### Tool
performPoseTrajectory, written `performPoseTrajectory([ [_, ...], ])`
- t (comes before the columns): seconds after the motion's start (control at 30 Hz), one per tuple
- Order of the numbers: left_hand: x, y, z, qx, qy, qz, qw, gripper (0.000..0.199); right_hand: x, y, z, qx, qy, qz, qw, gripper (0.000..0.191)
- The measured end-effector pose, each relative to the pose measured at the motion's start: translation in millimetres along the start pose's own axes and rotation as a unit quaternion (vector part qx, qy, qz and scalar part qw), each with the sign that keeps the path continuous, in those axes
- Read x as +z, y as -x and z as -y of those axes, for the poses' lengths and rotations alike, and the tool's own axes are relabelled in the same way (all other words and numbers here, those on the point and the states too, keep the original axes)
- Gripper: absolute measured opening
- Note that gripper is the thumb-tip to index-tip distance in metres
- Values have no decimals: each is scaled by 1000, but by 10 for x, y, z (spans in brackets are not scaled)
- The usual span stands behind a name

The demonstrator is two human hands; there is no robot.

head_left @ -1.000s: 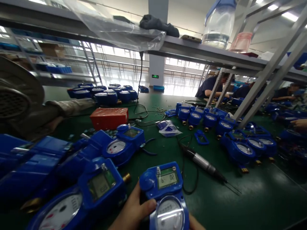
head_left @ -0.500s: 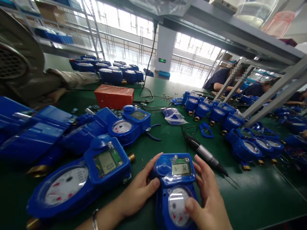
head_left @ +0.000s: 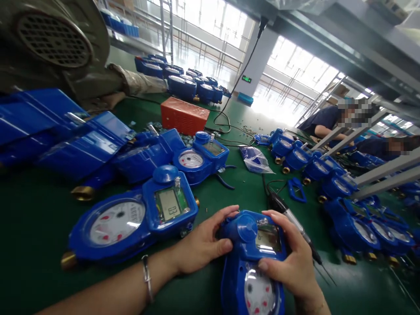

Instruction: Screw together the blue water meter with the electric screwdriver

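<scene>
A blue water meter (head_left: 229,275) with a small display and a round dial sits upright in front of me. My left hand (head_left: 204,246) grips its left side, thumb at the front and fingers reaching round the top corner. Around the right side of the display housing wraps my right hand (head_left: 295,253), its thumb pressed just below the screen. Glare covers part of that screen. Left of my hands, a second blue water meter (head_left: 108,251) lies with its display lit. Behind my right hand rests a black and silver electric screwdriver (head_left: 297,223) on a cord.
Several blue meters stand in a row at the right (head_left: 341,186), with more blue housings at the left (head_left: 78,144). An orange-red box (head_left: 184,116) and a plastic bag (head_left: 256,160) lie farther back. A large blower (head_left: 54,39) fills the upper left. Co-workers (head_left: 323,124) sit beyond.
My right hand has moved up, its thumb going from the dial to just below the screen. The camera view has turned and tilted. My left hand keeps its hold.
</scene>
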State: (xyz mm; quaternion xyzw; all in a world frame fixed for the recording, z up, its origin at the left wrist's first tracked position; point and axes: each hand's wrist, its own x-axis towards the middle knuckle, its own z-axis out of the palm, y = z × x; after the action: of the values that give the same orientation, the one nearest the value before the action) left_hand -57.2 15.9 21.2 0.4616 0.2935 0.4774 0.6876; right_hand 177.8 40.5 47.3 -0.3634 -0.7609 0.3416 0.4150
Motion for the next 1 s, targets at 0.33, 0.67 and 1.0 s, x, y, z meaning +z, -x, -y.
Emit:
performPoseTrajectory([
  [0.33, -36, -67, 134, -11, 59, 29, 998, 75, -56, 69, -235, 47, -75, -17, 996, 69],
  [0.67, -35, -121, 50, 52, -162, 12, 985, 82, -128, -206, 175, 10, 181, 139, 974, 98],
  [1.0, -86, -103, 169, 55, -119, 32, 991, 81, 6, -453, 329, -182, 294, 207, 915, 70],
])
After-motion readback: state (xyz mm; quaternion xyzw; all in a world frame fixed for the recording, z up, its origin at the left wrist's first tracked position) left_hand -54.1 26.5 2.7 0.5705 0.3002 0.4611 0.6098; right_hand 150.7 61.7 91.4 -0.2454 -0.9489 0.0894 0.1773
